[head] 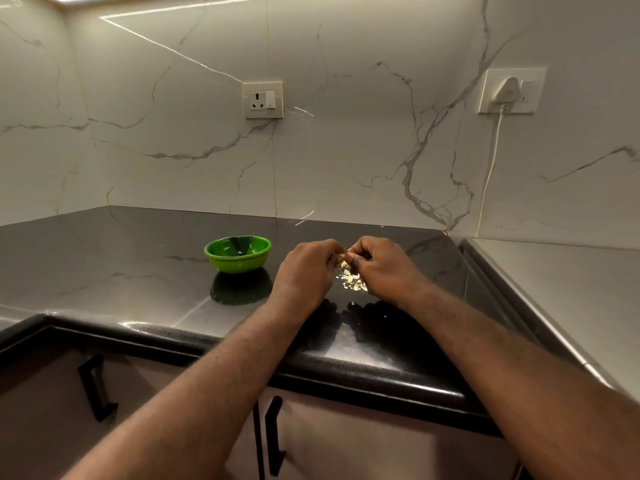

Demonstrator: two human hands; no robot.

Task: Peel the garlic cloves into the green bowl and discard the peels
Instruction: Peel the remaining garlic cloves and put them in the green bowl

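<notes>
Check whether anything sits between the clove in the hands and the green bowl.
Nothing visible does. The left hand and right hand pinch the garlic clove to the right of the green bowl, and only bare counter lies between. The loose peels lie below the hands, off that path.

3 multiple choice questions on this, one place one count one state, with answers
1. Relative to the left hand and right hand, the green bowl sits: A) left of both B) right of both C) between them
2. Wall sockets with a plug in: A) none B) one C) two
3. The hands: A) lie flat B) pinch a garlic clove C) lift the bowl
Answers: 1 A, it stands left of both. 2 B, only the right socket holds a plug. 3 B, they meet over the peels.
</notes>
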